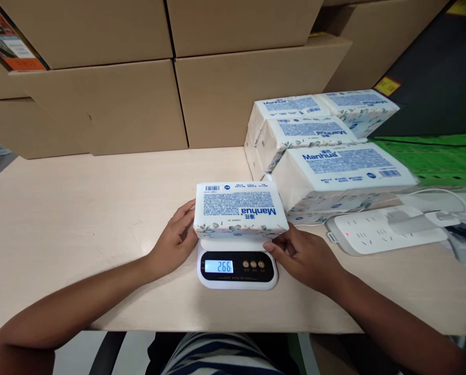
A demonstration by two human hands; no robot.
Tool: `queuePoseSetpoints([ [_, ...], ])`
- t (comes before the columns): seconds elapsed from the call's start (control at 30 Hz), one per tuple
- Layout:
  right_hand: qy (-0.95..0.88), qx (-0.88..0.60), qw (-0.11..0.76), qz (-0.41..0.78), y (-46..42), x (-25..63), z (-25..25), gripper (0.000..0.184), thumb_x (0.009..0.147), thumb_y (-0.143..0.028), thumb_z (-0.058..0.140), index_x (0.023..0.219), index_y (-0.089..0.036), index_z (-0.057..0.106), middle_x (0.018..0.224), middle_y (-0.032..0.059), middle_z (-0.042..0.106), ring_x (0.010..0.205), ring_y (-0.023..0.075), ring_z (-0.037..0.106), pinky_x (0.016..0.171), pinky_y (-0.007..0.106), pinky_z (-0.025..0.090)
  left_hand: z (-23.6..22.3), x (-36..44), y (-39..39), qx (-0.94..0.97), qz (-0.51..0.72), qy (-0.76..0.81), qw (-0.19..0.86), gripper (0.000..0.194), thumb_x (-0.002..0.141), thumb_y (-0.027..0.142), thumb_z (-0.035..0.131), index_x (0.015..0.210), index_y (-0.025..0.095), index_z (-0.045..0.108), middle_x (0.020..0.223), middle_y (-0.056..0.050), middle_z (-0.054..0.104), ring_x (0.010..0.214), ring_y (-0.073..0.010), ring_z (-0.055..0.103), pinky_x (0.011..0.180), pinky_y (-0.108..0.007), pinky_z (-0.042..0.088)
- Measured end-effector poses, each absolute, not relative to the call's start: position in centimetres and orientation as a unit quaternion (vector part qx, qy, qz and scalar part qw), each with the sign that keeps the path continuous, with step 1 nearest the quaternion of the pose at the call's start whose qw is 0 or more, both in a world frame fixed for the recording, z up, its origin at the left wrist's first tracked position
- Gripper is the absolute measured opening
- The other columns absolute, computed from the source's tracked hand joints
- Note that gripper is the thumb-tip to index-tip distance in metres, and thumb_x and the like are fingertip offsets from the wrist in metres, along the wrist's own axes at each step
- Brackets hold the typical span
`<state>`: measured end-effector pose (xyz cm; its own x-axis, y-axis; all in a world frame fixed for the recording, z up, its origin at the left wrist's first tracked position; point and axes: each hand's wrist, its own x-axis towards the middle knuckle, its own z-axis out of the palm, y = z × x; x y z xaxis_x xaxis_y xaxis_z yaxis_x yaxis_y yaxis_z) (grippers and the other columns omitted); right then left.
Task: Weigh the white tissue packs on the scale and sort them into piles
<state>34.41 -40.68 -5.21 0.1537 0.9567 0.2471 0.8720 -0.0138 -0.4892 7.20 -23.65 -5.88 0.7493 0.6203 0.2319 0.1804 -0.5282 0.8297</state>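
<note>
A white pack of tissues (233,211) printed "Manhua" rests over the plate of a white digital scale (237,284). The scale's lit display reads about 2.66. My left hand (175,240) holds the left end of the pack, thumb and fingers curved against it. At the right end my right hand (303,255) grips the pack's lower side, its thumb by the edge of the scale plate. The fingertips of both hands are partly hidden by the pack. Buttons on the scale's black panel are untouched.
Several more tissue packs (346,166) are stacked at the back right. A white power strip (385,229) with a plug and cables lies to the right. Cardboard boxes (131,104) form a wall behind the light wooden table (80,219). A green surface (432,161) lies far right.
</note>
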Motion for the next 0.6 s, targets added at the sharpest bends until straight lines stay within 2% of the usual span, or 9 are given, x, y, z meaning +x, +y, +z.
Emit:
queuePoseSetpoints([
  [0.07,-0.64,-0.712,0.282,0.064,-40.6,34.3,-5.25,0.049,0.105,-0.063,0.042,0.11,-0.021,0.068,0.057,-0.0025,0.067,0.044,0.0188,0.061,0.046,0.029,0.043,-5.95,7.13,-23.66,0.833,0.259,0.245,0.423,0.045,0.109,0.031,0.054,0.151,0.047,0.059,0.171,0.001,0.044,0.159,-0.0284,0.043,0.125,-0.056,0.05],
  [0.37,-0.671,-0.665,0.317,-0.087,-40.58,34.4,-5.36,0.043,0.109,-0.053,0.051,0.098,-0.018,0.075,0.053,-0.0021,0.064,0.04,0.0144,0.057,0.042,0.027,0.041,-5.78,7.05,-24.02,0.834,0.249,0.259,0.419,0.045,0.11,0.036,0.051,0.153,0.045,0.057,0.173,0.0,0.042,0.162,-0.0306,0.037,0.128,-0.061,0.045],
  [0.6,-0.641,-0.682,0.347,-0.066,-40.84,34.39,-6.05,0.043,0.106,-0.051,0.056,0.129,-0.015,0.064,0.059,-0.0042,0.069,0.044,0.0151,0.063,0.044,0.025,0.049,-6.02,6.83,-23.96,0.845,0.235,0.255,0.407,0.047,0.11,0.034,0.05,0.155,0.045,0.055,0.174,-0.001,0.04,0.166,-0.0305,0.03,0.129,-0.06,0.043],
])
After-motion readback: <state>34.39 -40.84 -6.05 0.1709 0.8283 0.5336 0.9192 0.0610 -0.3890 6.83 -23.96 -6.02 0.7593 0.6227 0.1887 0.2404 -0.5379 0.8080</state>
